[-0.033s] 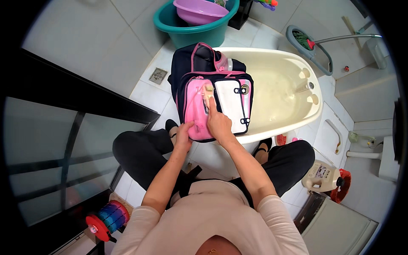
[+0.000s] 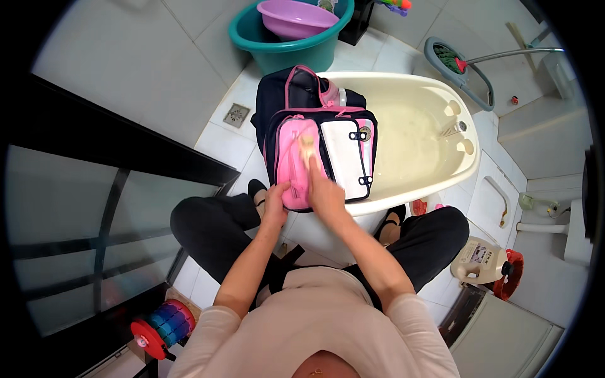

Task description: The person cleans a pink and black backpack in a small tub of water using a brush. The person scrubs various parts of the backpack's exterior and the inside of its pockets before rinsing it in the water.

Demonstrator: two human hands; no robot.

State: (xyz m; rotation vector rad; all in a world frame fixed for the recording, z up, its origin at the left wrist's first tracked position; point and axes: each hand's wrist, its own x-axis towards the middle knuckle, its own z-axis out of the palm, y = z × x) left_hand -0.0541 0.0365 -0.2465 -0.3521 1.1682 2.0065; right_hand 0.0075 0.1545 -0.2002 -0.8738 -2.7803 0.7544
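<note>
A navy school backpack (image 2: pixel 269 91) with pink trim leans over the left end of a cream plastic baby bathtub (image 2: pixel 435 179). Its pink front pocket (image 2: pixel 291 160) and a white panel (image 2: pixel 339 153) face up. My right hand (image 2: pixel 326 198), a little blurred, is closed round a small pale brush (image 2: pixel 307 146), its index finger stretched along the handle. The brush head is against the pink pocket. At the pocket's lower left corner, my left hand (image 2: pixel 275 203) pinches the bag's edge between thumb and fingers.
Behind the bag stands a teal tub (image 2: pixel 293 57) with a purple basin (image 2: pixel 296 19) in it. Shallow water appears to lie in the bathtub. A grey mop bucket (image 2: pixel 450 69) stands far right, a beige jug (image 2: pixel 479 261) near right. A floor drain (image 2: pixel 236 114) is at left.
My right hand and the brush are blurred now, with the brush slightly lower on the pink pocket. The left hand keeps its place on the bag's corner.
</note>
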